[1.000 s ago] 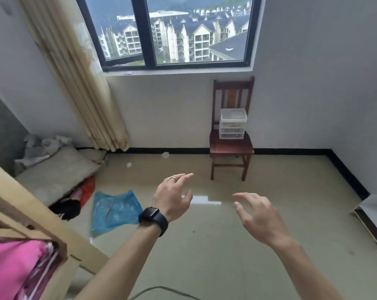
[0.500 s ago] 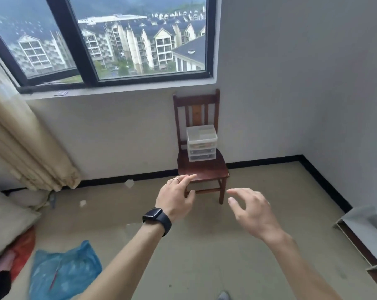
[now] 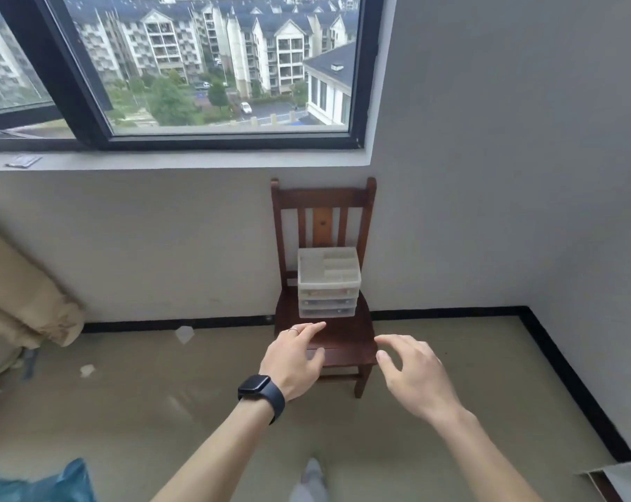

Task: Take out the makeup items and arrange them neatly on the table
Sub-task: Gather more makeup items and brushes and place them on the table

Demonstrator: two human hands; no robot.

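Translucent white plastic drawer organiser (image 3: 328, 284), with three shallow drawers below a divided top tray, stands upright on the seat of a dark brown wooden slat-back chair (image 3: 323, 199) right of the frame's centre. What the drawers hold is too blurred to tell. The chair backs against a pale grey wall beneath a black-framed window (image 3: 230, 143), which fills the upper left and shows apartment blocks outside.

Left hand (image 3: 294, 360), at lower centre, reaches toward the chair with fingers extended and relaxed, holding nothing. It bears a thin ring (image 3: 294, 330) on one finger and a black smartwatch (image 3: 259, 389) at the wrist. Its index fingertip appears just below the organiser, apart from it.

Right hand (image 3: 411, 375), just right of the left, is likewise unclenched, with fingers spread and lightly bent, and is empty.

Beige curtain (image 3: 20, 295) hangs at the left edge. Blue plastic bag (image 3: 53, 483) lies in the lower left corner on the tan floor. Black skirting (image 3: 451, 313) lines the base of the walls.
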